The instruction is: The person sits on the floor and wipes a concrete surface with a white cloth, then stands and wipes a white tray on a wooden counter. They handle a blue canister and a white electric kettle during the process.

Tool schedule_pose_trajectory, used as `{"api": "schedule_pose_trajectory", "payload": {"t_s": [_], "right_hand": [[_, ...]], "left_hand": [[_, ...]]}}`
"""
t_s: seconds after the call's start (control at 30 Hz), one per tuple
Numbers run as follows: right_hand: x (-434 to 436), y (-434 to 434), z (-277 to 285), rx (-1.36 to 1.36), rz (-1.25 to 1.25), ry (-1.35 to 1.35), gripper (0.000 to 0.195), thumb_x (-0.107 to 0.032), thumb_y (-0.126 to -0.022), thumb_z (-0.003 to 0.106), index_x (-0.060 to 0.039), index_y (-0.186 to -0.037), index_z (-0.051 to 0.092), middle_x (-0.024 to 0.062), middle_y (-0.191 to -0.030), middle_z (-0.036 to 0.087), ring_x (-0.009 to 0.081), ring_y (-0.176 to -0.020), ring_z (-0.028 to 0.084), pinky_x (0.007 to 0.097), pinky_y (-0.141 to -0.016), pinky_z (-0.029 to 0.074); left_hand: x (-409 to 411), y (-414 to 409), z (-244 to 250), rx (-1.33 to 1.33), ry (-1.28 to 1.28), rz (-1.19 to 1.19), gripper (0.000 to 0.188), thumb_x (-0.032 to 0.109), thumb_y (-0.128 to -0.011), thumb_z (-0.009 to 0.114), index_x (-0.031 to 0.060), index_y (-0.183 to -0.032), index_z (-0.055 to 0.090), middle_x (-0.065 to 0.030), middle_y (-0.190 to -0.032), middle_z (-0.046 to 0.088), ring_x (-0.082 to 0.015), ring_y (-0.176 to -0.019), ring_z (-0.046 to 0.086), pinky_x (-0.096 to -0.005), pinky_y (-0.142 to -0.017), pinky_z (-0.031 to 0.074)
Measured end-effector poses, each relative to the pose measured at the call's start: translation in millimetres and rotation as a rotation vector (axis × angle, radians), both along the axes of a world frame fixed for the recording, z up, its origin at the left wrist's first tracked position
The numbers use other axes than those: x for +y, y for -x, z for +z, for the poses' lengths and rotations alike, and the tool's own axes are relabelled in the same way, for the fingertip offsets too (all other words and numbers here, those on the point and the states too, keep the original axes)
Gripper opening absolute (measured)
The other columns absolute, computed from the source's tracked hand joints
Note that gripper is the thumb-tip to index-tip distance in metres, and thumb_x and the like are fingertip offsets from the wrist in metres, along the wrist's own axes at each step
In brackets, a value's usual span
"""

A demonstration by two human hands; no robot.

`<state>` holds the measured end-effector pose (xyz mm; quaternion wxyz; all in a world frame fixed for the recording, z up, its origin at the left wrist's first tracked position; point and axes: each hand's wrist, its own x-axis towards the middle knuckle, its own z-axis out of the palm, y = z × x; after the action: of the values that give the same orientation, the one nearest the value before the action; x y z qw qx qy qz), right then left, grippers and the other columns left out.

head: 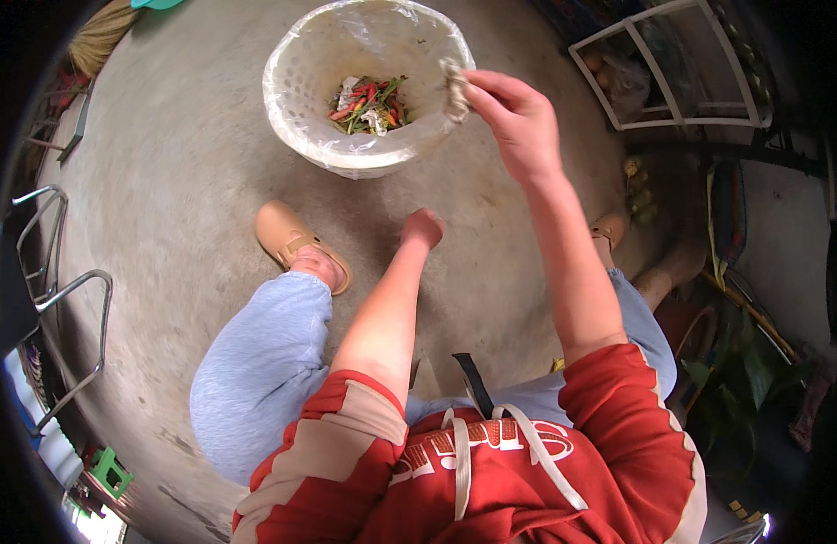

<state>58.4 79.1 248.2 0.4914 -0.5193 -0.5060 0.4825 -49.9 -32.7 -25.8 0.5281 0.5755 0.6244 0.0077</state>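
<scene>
My right hand [517, 119] pinches a crumpled greyish-white piece [453, 90], perhaps cloth or paper, between thumb and fingers at the right rim of a bin. The perforated white bin [354, 160], lined with a clear plastic bag, stands on the floor in front of me. Red chili peppers [371, 102], green stems and crumpled white scraps [374, 122] lie at its bottom. Lower down, between my knees, my left hand [424, 228] hangs with its fingers curled; whether anything is inside it cannot be seen.
Metal-framed chairs [105, 326] and a small green plastic stool [110, 472] stand at the left. A broom head [100, 37] is at the upper left. At the upper right is a white-framed rack [676, 68] with bagged items. A leafy plant [755, 367] grows at the lower right.
</scene>
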Motion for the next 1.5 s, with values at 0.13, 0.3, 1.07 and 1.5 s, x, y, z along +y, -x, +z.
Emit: {"api": "schedule_pose_trajectory", "payload": {"t_s": [0.13, 0.3, 1.07, 1.5], "right_hand": [[32, 24, -48, -0.594, 0.051, -0.308, 0.022, 0.001, -0.08, 0.063, -0.0006, -0.1, 0.07, 0.0106, -0.096, 0.068, 0.02, -0.093, 0.062, 0.0326, -0.081, 0.05], [32, 37, -50, -0.715, 0.081, -0.508, 0.017, 0.004, -0.082, 0.065, -0.0016, -0.097, 0.07, 0.0097, -0.101, 0.069, 0.0214, -0.092, 0.065, 0.0297, -0.08, 0.053], [-163, -128, -286, -0.62, -0.649, 0.312, 0.009, -0.003, -0.08, 0.066, -0.0016, -0.089, 0.068, 0.0136, -0.091, 0.063, 0.0266, -0.082, 0.062, 0.0343, -0.076, 0.05], [-126, -90, -273, -0.725, -0.5, 0.315, 0.012, -0.005, -0.078, 0.07, -0.0014, -0.089, 0.067, 0.0129, -0.096, 0.062, 0.0286, -0.085, 0.061, 0.036, -0.077, 0.05]], "left_hand": [[-2, -14, -8, -0.008, -0.137, -0.074, 0.031, 0.03, -0.083, 0.055, 0.0039, -0.094, 0.067, -0.0186, -0.102, 0.067, -0.0351, -0.094, 0.064, -0.0406, -0.083, 0.051], [-2, -14, -16, -0.115, -0.233, 0.083, 0.029, 0.027, -0.081, 0.055, 0.0028, -0.092, 0.067, -0.0195, -0.099, 0.067, -0.0379, -0.092, 0.064, -0.0417, -0.083, 0.051], [-10, -12, 52, 0.342, 0.032, -0.523, 0.053, 0.023, -0.086, 0.059, 0.0101, -0.136, 0.049, -0.007, -0.158, 0.015, -0.0295, -0.144, 0.017, -0.0419, -0.114, 0.026], [-7, -16, 66, 0.327, 0.054, -0.518, 0.058, 0.028, -0.087, 0.06, 0.0072, -0.139, 0.046, -0.0073, -0.159, 0.013, -0.0293, -0.145, 0.013, -0.0401, -0.115, 0.025]]}}
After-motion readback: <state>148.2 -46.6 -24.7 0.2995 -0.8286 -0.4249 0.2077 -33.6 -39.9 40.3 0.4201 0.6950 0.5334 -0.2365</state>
